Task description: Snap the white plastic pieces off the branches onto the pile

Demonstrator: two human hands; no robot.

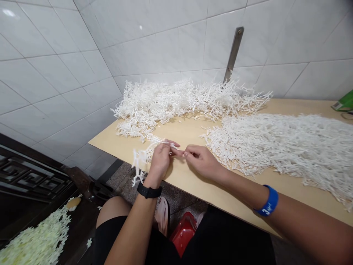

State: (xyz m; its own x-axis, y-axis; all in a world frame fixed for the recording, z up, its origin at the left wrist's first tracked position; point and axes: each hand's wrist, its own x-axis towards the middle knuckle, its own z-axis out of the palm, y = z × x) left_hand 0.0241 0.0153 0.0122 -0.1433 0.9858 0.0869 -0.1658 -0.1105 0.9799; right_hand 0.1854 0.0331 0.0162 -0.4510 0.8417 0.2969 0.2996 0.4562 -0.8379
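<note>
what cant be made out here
All in the head view:
Whether the right hand pinches anything: its fingers cover it.
How the green item ends: cut off by right edge.
Writing after the 3 on the blue wristband: too small.
Near part of the red object: hidden by black clothing.

On the table [176,129], branched pieces [165,99] lie at the back, before the wall bracket [234,51]; loose sticks [275,140] lie to the right. Flower pieces [38,239] lie left of the table.
</note>
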